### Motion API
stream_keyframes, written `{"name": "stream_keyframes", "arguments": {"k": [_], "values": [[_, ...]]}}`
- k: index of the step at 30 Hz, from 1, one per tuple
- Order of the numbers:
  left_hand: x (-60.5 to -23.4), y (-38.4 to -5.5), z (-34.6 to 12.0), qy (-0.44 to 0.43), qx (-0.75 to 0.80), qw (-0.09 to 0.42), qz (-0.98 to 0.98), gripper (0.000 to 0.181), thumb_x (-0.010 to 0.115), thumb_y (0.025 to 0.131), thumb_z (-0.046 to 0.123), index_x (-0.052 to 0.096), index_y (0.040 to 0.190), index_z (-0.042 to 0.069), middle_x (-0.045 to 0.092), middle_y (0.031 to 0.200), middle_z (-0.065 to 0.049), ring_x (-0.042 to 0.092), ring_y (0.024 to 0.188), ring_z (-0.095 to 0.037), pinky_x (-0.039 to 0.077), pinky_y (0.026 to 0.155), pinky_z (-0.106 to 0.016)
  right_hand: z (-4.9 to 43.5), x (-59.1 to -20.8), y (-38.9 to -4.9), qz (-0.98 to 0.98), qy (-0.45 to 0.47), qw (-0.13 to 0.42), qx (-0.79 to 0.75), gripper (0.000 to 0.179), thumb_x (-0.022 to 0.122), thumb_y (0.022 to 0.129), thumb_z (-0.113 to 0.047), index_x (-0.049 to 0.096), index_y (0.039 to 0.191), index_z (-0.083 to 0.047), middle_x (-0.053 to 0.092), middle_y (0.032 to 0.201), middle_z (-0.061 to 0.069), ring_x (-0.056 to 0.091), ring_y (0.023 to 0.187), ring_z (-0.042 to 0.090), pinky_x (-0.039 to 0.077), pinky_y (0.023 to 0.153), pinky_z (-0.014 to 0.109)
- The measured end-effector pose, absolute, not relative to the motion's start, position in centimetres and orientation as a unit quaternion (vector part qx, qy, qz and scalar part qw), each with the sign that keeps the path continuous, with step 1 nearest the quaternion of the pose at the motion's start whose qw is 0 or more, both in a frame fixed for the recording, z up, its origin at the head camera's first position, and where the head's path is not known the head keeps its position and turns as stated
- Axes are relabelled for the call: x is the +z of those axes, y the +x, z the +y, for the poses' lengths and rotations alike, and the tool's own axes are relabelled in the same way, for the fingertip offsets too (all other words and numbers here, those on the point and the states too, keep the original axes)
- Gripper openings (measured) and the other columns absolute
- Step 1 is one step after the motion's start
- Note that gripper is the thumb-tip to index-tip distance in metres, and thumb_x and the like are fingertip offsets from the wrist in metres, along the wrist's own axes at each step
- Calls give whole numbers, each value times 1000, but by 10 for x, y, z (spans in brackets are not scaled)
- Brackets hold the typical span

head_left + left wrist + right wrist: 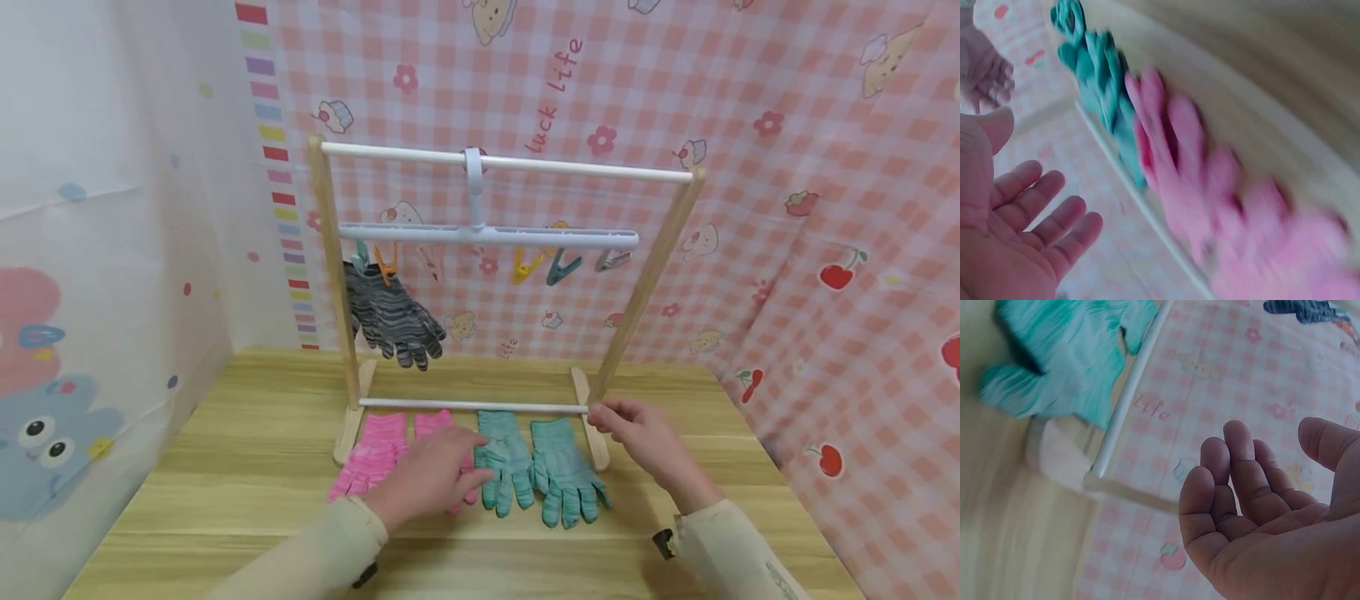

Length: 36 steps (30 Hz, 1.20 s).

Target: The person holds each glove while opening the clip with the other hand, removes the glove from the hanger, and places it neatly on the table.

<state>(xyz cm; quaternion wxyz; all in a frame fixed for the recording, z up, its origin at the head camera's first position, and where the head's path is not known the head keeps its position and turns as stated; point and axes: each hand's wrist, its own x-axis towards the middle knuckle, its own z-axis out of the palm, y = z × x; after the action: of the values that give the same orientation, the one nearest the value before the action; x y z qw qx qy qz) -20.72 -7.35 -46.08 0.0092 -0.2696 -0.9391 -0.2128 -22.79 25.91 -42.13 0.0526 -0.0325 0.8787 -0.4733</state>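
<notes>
My left hand (435,471) hovers over the pink gloves (377,450), its fingers loosely bent with nothing in them; in the left wrist view the palm shows bare. Off to the right, my right hand (637,429) is beside the lower right corner of the rack, and the right wrist view shows its fingers relaxed around nothing. Two teal gloves (566,475) lie flat on the table between the hands. A dark striped glove (393,317) hangs at the left from an orange clip (386,265) and a teal clip (360,257) on the hanger (420,234).
A wooden rack (333,275) with a white top bar (570,165) and low rail (472,406) stands on the wood-grain table (225,467). Free clips hang along the hanger, among them a yellow clip (527,267) and a blue clip (562,267). Checked cloth (750,250) covers the walls behind.
</notes>
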Motion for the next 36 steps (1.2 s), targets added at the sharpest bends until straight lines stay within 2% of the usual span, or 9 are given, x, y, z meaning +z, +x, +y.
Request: {"name": "stream_keyframes", "arguments": {"k": [6,12,17,21,24,29,32,34,36], "values": [[-435,-209,-136,-171,-259,70,-948,45,72,103,39,68,139,12,72,139,-13,70,126,-36,57,105,-58,235,-414,-240,875,-61,74,-475,60,60,108,-53,62,146,-7,72,140,14,66,131,33,51,114,56],[-405,-219,-188,-130,-287,132,-940,40,69,106,31,68,137,6,76,127,-14,75,102,-31,62,80,-48,198,-401,-257,882,-98,82,-454,59,59,107,-55,60,150,-14,66,148,12,62,137,35,51,113,58],[-379,-226,-210,-120,-305,170,-929,38,66,108,31,68,134,5,76,125,-17,74,97,-30,61,72,-42,155,-380,-272,883,-139,70,-442,58,61,107,-52,59,151,-15,64,151,10,60,140,33,50,114,57],[-366,-229,-213,-108,-324,156,-927,44,64,109,36,63,140,4,71,136,-19,73,100,-30,59,73,-40,114,-353,-276,883,-177,51,-432,58,61,107,-52,58,153,-18,67,146,5,64,132,26,55,109,51],[-366,-235,-210,-90,-349,126,-924,55,62,109,43,56,149,6,66,147,-19,72,105,-31,58,72,-37,84,-331,-277,880,-201,38,-429,59,61,107,-52,55,156,-20,66,147,2,67,124,20,59,99,45],[-371,-252,-199,-62,-423,72,-901,74,57,109,52,37,164,7,48,165,-18,68,123,-37,61,90,-46,45,-303,-280,879,-221,1,-423,63,60,109,-46,44,164,-20,59,158,1,70,116,19,61,86,39],[-375,-262,-190,-50,-481,50,-874,77,56,110,47,26,169,7,35,174,-17,66,131,-39,62,94,-48,29,-294,-284,880,-219,-17,-421,64,61,109,-43,41,166,-19,56,161,3,71,119,20,62,89,39],[-376,-268,-184,-36,-513,39,-857,77,56,111,43,21,171,9,29,176,-16,67,128,-39,64,87,-45,21,-291,-288,882,-216,-22,-419,65,60,110,-42,39,166,-17,55,163,4,71,121,20,62,93,40],[-377,-273,-180,-24,-535,40,-844,75,55,112,39,18,171,9,31,175,-17,69,122,-38,64,80,-40,15,-289,-291,882,-216,-22,-419,66,60,110,-40,37,167,-16,53,164,6,71,123,22,62,96,41]]}}
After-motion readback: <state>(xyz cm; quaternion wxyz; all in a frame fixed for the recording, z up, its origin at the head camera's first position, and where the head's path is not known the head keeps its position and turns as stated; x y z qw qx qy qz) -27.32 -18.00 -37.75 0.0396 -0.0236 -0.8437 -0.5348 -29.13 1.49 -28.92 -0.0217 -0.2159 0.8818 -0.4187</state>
